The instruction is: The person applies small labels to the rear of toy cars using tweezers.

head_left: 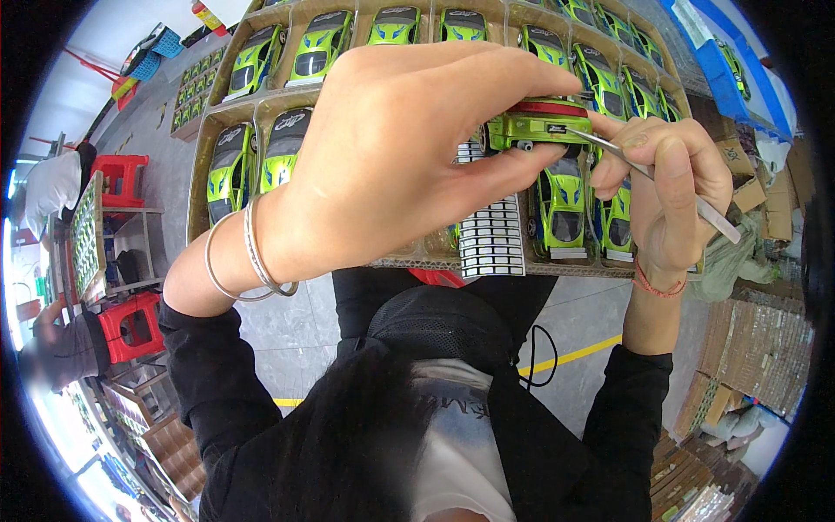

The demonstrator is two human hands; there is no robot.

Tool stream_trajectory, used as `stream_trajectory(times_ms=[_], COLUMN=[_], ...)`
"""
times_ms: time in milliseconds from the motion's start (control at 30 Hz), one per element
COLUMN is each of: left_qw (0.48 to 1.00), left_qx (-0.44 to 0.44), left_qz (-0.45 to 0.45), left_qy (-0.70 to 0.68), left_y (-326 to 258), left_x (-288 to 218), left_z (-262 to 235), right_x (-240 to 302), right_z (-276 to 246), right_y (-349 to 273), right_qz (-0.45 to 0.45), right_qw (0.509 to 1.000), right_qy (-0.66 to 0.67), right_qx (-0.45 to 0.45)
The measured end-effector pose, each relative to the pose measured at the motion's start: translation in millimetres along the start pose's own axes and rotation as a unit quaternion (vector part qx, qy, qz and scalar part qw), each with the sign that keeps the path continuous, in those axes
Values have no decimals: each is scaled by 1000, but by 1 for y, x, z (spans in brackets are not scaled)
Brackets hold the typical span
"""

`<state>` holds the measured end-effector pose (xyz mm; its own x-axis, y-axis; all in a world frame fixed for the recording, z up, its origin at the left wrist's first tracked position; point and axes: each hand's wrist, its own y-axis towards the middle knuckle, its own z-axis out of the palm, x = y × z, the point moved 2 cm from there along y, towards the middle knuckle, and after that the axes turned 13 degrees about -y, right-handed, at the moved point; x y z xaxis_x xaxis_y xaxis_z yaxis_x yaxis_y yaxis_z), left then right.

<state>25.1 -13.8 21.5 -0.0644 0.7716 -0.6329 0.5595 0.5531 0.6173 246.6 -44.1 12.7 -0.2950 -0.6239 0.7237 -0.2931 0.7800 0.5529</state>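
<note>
My left hand (391,148) grips a green toy car (513,132) between thumb and fingers, its rear end facing me. In my right hand (674,178) is a pair of metal tweezers (709,213). Their tips touch or nearly touch the small dark plate on the car's rear. Below the car lies a sheet of small black-and-white stickers (491,239), partly hidden by my left hand. Under both hands is a cardboard tray (202,165) with rows of similar green toy cars (559,204) in its compartments.
A blue bin (765,109) stands at the far right. Stacked cardboard (752,348) fills the right side. Red stools (130,331) and a rack with another tray of cars (90,230) are at the left. A person (65,348) sits there too.
</note>
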Motion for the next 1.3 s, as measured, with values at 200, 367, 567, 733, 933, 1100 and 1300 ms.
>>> stream_trajectory(times_ms=[200,367,567,733,933,1100,1300], left_qw=[1000,1000,1000,1000,999,997,994], left_qx=[-5,-5,-8,-3,-29,-10,15], left_qz=[9,14,3,15,12,76,93], left_qy=[8,12,9,14,-9,27,59], left_y=[0,1,-1,-1,1,-3,-5], left_x=[0,0,0,-2,-6,-4,-7], left_z=[-1,-1,-1,-1,3,-1,-8], right_x=[1,1,1,1,2,2,-5], right_z=[1,2,3,2,3,2,-5], right_y=[0,0,0,-2,-2,-2,1], right_qz=[-2,2,13,14,16,17,13], right_qw=[1000,1000,1000,1000,1000,1000,999], right_qy=[3,2,-5,-6,-14,-12,48], right_qx=[-5,-8,-10,-10,-12,-15,-21])
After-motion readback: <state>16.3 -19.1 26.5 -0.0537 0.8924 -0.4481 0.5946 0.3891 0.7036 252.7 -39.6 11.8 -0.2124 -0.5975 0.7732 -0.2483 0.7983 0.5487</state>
